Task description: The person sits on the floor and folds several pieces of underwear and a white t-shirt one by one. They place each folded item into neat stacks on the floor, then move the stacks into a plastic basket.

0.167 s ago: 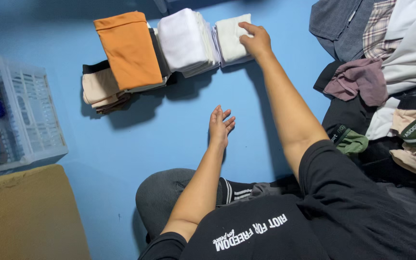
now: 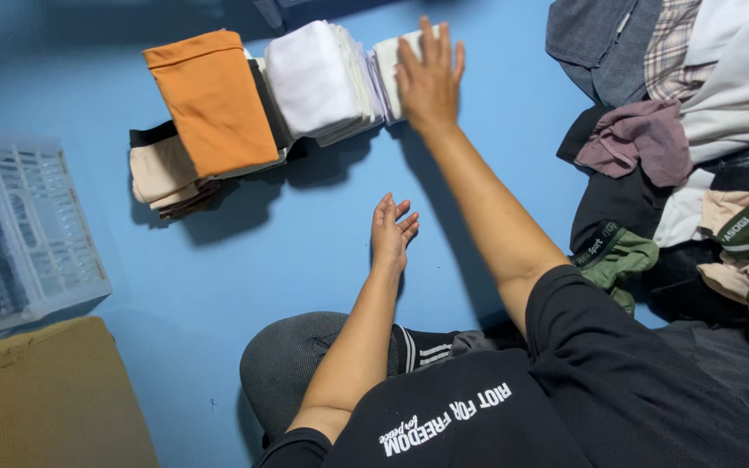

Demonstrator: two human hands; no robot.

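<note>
My right hand (image 2: 430, 80) lies flat, fingers spread, on a small folded white garment (image 2: 386, 69) at the right end of a row of folded clothes. Beside it stands a stack of folded white cloth (image 2: 314, 80), then a folded orange piece (image 2: 210, 100) on top of beige and dark folded items (image 2: 159, 173). My left hand (image 2: 391, 232) rests open on the blue floor (image 2: 288, 243) in front of my knee, holding nothing.
A heap of unfolded clothes (image 2: 695, 147) lies at the right. A white slatted plastic crate (image 2: 32, 234) with coloured garments stands at the left. A tan cushion (image 2: 45, 399) sits at the lower left.
My right hand has gone from gripping the edge of the small white garment to pressing flat on it with fingers spread. The view has shifted slightly.
</note>
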